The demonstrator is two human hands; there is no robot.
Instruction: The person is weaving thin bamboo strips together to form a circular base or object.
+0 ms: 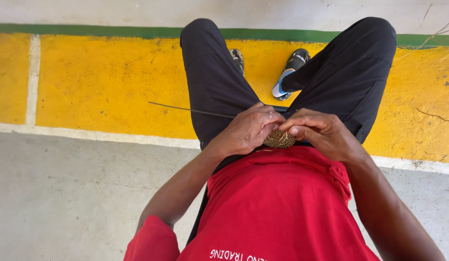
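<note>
A small round woven disc [279, 139] of brown fibre sits between my two hands, just above my red shirt. My left hand [246, 129] grips its left edge with fingers curled over it. My right hand [317, 131] pinches its right edge with thumb and fingertips. A long thin dark strand [190, 110] runs out from under my left hand toward the left, over my thigh. Most of the disc is hidden by my fingers.
I am seated in black trousers [212, 82], feet in sandals [291, 67] on a yellow painted floor strip [103, 82] with a green border [89, 30]. Grey concrete [65, 193] lies at the lower left. Thin loose strands [434, 116] lie at the right.
</note>
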